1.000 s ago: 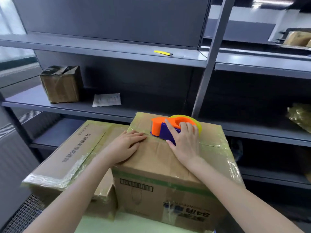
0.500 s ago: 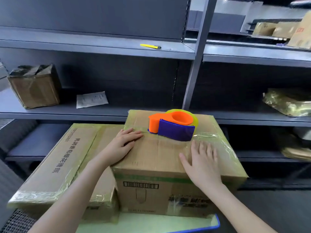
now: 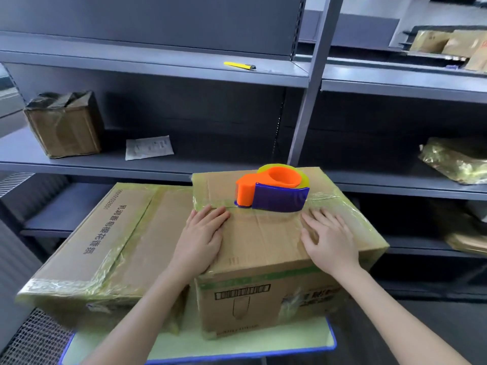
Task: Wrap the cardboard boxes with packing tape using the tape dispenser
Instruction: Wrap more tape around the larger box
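Note:
A taped cardboard box [image 3: 263,241] with a barcode on its front stands in the middle. On its top, toward the back, sits the orange and purple tape dispenser [image 3: 271,192] with a yellowish tape roll; neither hand touches it. My left hand [image 3: 204,233] lies flat on the box's left top edge, fingers straight. My right hand [image 3: 329,238] lies flat on the right side of the top, just in front of the dispenser. A second, flatter taped box [image 3: 105,243] with printed characters leans against the left side.
Both boxes rest on a pale green surface with a blue rim [image 3: 332,343]. Grey metal shelving [image 3: 158,169] stands behind, holding a small worn box [image 3: 63,125], a paper slip [image 3: 149,147], a yellow utility knife [image 3: 239,65] and wrapped parcels [image 3: 456,160] at right.
My right hand let go of the dispenser, moved toward me and now lies flat on the box top. The left hand stayed on the box's left edge. The camera view shifted.

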`<state>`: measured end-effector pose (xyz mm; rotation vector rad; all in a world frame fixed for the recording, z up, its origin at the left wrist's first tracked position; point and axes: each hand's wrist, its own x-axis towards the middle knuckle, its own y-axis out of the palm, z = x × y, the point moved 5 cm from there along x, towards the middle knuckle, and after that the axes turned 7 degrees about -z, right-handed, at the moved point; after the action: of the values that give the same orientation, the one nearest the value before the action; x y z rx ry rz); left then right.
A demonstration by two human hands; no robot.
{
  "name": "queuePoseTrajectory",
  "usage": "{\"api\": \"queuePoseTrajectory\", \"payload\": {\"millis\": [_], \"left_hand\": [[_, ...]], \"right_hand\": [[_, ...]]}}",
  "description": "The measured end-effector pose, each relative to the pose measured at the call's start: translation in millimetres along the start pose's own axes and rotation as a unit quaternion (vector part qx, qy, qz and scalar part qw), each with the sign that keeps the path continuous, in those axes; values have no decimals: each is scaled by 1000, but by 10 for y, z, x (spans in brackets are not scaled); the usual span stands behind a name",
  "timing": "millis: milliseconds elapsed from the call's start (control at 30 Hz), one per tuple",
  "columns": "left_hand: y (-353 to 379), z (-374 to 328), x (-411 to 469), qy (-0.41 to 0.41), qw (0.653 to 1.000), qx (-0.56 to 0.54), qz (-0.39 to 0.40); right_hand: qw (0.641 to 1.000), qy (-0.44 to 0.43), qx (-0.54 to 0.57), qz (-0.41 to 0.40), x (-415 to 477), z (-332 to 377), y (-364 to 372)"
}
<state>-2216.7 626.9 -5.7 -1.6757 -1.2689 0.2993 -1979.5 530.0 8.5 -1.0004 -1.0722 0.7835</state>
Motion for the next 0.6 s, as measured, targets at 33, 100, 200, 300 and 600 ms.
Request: {"api": "queuePoseTrajectory", "payload": {"millis": [33, 100, 200, 300, 600], "left_hand": [[15, -82, -66, -13, 1000, 9, -9], [62, -292, -224, -42, 998, 31, -28], [157, -697, -468, -72, 993, 84, -37], [206, -885, -525, -83, 989, 122, -24], [-119, -216, 178, 30, 997, 75, 12]], "right_hand": [[1000, -12, 6, 4, 21, -65, -8], [999, -37, 27, 22, 74, -214, -34], [994, -74, 70, 42, 165, -438, -105], [989, -97, 85, 77, 229, -546, -134], [996, 52, 31, 60, -92, -122, -68]]}}
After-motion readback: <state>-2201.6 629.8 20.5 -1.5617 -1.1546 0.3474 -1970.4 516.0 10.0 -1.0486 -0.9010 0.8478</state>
